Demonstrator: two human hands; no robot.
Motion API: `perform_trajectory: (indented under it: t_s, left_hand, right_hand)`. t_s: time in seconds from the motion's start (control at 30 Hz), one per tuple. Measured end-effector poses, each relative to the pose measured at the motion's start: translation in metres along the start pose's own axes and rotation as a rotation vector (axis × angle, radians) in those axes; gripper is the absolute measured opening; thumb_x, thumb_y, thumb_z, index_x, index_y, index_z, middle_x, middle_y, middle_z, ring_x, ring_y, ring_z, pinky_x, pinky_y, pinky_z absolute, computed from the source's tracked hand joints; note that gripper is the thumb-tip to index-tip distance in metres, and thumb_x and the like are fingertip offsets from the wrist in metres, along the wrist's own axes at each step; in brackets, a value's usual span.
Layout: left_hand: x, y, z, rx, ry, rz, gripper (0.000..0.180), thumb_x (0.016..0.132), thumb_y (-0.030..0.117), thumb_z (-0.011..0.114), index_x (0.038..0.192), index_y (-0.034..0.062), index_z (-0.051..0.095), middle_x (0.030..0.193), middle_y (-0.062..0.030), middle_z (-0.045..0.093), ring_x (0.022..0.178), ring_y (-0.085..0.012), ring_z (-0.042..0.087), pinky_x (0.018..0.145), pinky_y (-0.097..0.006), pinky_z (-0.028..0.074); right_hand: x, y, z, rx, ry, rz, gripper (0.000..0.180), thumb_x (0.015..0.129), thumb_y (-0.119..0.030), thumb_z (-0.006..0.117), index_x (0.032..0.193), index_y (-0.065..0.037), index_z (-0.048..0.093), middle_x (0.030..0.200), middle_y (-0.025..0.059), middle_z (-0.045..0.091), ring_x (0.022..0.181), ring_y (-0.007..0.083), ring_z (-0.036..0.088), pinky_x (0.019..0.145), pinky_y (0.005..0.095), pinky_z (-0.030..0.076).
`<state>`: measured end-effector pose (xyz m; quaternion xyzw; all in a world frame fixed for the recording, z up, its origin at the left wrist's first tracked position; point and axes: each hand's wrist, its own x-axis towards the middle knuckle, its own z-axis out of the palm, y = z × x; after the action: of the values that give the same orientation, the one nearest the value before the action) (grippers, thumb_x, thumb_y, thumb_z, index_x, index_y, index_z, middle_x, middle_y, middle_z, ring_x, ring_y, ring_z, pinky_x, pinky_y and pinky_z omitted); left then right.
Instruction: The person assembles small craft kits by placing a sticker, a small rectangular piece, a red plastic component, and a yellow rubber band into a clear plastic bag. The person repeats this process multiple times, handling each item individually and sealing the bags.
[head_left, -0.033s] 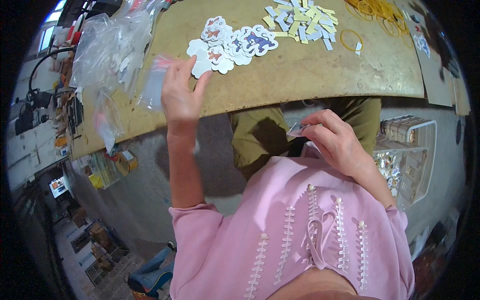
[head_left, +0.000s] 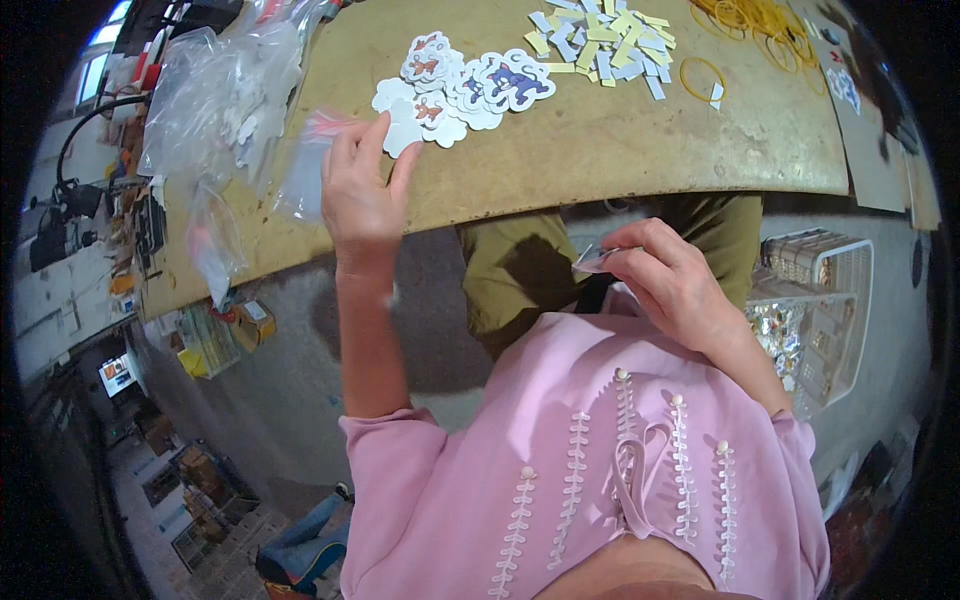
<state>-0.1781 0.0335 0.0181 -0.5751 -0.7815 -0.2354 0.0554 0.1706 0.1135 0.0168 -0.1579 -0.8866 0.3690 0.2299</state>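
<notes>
My left hand (head_left: pixel 365 190) is over the table's near edge. Its thumb and forefinger are apart at the edge of a pile of white die-cut cards (head_left: pixel 403 132), some printed with brown or dark blue cartoon animals. The fingertips meet the nearest blank card, but no card is lifted. Above my lap, my right hand (head_left: pixel 670 275) pinches a small clear plastic bag (head_left: pixel 594 260); most of the bag is hidden by the fingers. Flat beside my left hand lies a stack of clear zip bags (head_left: pixel 300 185) with a red strip.
Yellow and pale blue paper slips (head_left: pixel 610 45) are heaped at the far side, near yellow rubber bands (head_left: pixel 765 30). Large clear bags (head_left: pixel 225 90) cover the table's left end. Beside my right leg, a white plastic basket (head_left: pixel 855 320) holds shiny packets (head_left: pixel 778 335).
</notes>
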Motion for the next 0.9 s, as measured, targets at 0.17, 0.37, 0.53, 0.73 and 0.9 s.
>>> perform_trajectory:
  t_s: [0.17, 0.37, 0.53, 0.73, 0.9]
  left_hand:
    - [-0.005, 0.020, -0.004, 0.084, 0.150, 0.131, 0.049, 0.086, 0.019, 0.087, 0.131, 0.0079, 0.072, 0.118, -0.0116, 0.068, 0.109, -0.0344, 0.062, 0.097, -0.045, 0.051]
    - [0.000, 0.027, 0.005, -0.053, 0.009, 0.160, 0.049, 0.083, 0.024, 0.089, 0.126, 0.0082, 0.073, 0.119, -0.0110, 0.068, 0.109, -0.0342, 0.063, 0.097, -0.046, 0.051]
    - [0.012, 0.020, 0.002, -0.008, -0.032, 0.218, 0.047, 0.081, 0.024, 0.091, 0.122, 0.0070, 0.073, 0.120, -0.0127, 0.069, 0.109, -0.0336, 0.065, 0.096, -0.045, 0.052]
    - [0.014, 0.008, -0.002, -0.180, 0.025, 0.062, 0.042, 0.083, 0.020, 0.090, 0.118, 0.0037, 0.072, 0.118, -0.0147, 0.069, 0.106, -0.0334, 0.066, 0.094, -0.042, 0.054]
    - [0.007, 0.005, -0.013, -0.171, -0.063, 0.035, 0.033, 0.084, 0.013, 0.089, 0.113, 0.0017, 0.075, 0.110, -0.0135, 0.071, 0.100, -0.0306, 0.069, 0.092, -0.040, 0.056]
  right_hand:
    - [0.000, 0.002, 0.003, -0.009, -0.023, 0.008, 0.026, 0.079, 0.001, 0.073, 0.104, -0.002, 0.070, 0.112, 0.0142, 0.067, 0.101, 0.0338, 0.069, 0.083, 0.0410, 0.059]
    - [0.000, 0.004, 0.005, 0.005, -0.022, 0.016, 0.030, 0.077, 0.003, 0.073, 0.106, -0.003, 0.071, 0.112, 0.0136, 0.067, 0.101, 0.0336, 0.068, 0.083, 0.0412, 0.059]
    - [-0.004, 0.006, 0.005, 0.049, -0.073, 0.038, 0.029, 0.083, 0.007, 0.073, 0.109, -0.003, 0.069, 0.115, 0.0148, 0.066, 0.104, 0.0352, 0.067, 0.085, 0.0423, 0.057]
    - [-0.008, 0.008, 0.006, 0.043, -0.085, 0.052, 0.026, 0.085, 0.005, 0.073, 0.109, -0.003, 0.069, 0.115, 0.0148, 0.066, 0.104, 0.0355, 0.067, 0.086, 0.0424, 0.057]
    - [-0.009, 0.009, 0.007, 0.054, -0.104, 0.066, 0.024, 0.085, 0.004, 0.074, 0.107, -0.002, 0.068, 0.115, 0.0149, 0.066, 0.104, 0.0355, 0.067, 0.086, 0.0424, 0.057]
